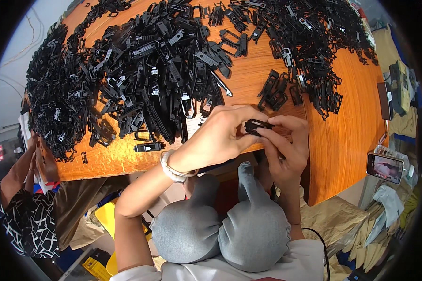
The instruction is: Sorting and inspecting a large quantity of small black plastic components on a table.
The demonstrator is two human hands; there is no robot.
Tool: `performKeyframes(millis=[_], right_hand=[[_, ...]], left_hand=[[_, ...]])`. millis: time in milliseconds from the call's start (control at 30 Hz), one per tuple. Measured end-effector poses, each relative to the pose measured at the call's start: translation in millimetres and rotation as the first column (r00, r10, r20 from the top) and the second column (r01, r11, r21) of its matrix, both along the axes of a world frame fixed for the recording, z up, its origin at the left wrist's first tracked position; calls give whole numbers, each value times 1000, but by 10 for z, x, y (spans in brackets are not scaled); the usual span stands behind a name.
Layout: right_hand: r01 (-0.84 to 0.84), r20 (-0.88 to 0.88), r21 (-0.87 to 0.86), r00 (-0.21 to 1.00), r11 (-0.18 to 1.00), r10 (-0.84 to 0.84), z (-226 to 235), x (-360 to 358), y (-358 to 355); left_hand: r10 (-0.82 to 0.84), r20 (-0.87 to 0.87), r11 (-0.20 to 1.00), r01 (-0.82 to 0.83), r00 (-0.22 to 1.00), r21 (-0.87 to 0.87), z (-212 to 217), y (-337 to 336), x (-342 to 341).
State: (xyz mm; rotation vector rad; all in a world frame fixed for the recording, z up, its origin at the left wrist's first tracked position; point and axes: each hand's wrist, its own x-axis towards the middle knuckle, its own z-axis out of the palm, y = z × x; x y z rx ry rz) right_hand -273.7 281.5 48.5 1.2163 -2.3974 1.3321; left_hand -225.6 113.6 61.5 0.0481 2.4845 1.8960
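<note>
1 blk pc (pixel 254 125) in L grip (pixel 226 131), R grip (pixel 287 149); box label (pixel 389 96) illegible.

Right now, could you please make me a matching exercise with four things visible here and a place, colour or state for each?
Things:
1. Small black part
2. Pale bracelet
3. Phone
4. Table

Descriptions:
A. Orange-brown, with a wood grain
B. Around the wrist of the left hand
C. Screen lit, beyond the table's right edge
D. Between the fingers of the left hand and the right hand

Right pairs: 1-D, 2-B, 3-C, 4-A.
</note>
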Motion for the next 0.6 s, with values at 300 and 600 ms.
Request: performKeyframes(millis=[300,600], right_hand=[[214,376,-343,924,915,-76,-161,-21,123],[144,469,-209,883,967,-30,-142,-15,114]], left_hand=[[113,150,986,-129,982,103,-31,-41,-487],[273,1,759,-215,962,-614,-283,-12,-1065]])
